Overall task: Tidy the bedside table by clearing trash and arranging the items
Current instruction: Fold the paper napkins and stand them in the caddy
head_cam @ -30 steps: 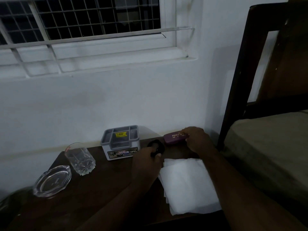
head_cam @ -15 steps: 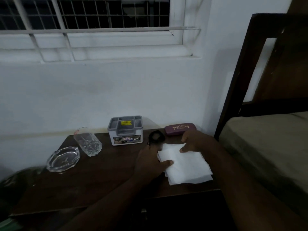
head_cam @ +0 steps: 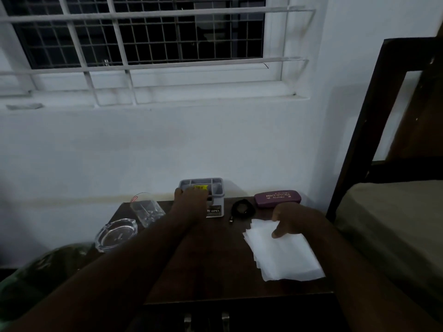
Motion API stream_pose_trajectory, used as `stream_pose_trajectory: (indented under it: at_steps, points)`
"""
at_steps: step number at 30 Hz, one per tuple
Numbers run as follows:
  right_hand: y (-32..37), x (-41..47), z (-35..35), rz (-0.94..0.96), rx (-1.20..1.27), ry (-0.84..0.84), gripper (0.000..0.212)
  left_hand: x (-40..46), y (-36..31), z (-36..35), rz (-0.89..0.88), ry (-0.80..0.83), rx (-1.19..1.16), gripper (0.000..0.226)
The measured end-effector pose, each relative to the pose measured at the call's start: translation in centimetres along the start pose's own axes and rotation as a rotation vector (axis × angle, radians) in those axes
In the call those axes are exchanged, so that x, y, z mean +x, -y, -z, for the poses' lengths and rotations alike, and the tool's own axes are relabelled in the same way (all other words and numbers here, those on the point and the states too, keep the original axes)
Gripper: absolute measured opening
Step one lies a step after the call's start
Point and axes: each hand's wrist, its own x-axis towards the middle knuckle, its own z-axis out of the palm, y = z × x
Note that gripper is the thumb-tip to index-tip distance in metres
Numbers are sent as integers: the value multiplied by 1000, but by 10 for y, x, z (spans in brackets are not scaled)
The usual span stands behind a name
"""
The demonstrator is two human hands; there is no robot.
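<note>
Dim bedroom corner, dark wooden bedside table (head_cam: 191, 264) pushed against a white wall under a barred window (head_cam: 143, 34), bed frame (head_cam: 359, 140) off to the right. Left hand (head_cam: 191, 202) is laid over the front left of the grey organizer box (head_cam: 215, 188) at the back of the table, fingers curled on it; can't tell if it's really gripping. Right hand (head_cam: 292, 219) rests loosely curled on the top edge of the stack of white napkins (head_cam: 282, 255), thumb pressing down, not lifting anything. Black cable coil (head_cam: 242, 209) sits between the box and the purple glasses case (head_cam: 276, 198), just beyond the napkins. Drinking glass (head_cam: 146, 209) and glass ashtray (head_cam: 116, 234) are over on the left. Compared with half a second back, the left hand has left the napkins and gone up to the box; the right one's barely shifted.
</note>
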Motion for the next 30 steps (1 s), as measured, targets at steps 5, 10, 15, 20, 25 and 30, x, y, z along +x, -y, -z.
stream_pose_trajectory:
  at_steps: [5,10,15,20,25,30]
  points:
    - [1,0,1,-7,13,18,54,2,1,-4,-26,-11,15,37]
    - [1,-1,3,-9,11,34,54,-5,2,-2,-21,-2,-5,40]
    - [5,-9,8,-22,1,51,52,-27,-2,1,-38,3,-1,41]
    - [1,-19,13,-68,28,39,46,-60,-8,1,-68,-12,17,38]
    - [-10,-30,17,-98,95,-19,44,-90,-18,5,-89,-28,48,36]
    - [-15,-34,14,-148,140,-1,42,-108,-27,6,-90,-36,21,38]
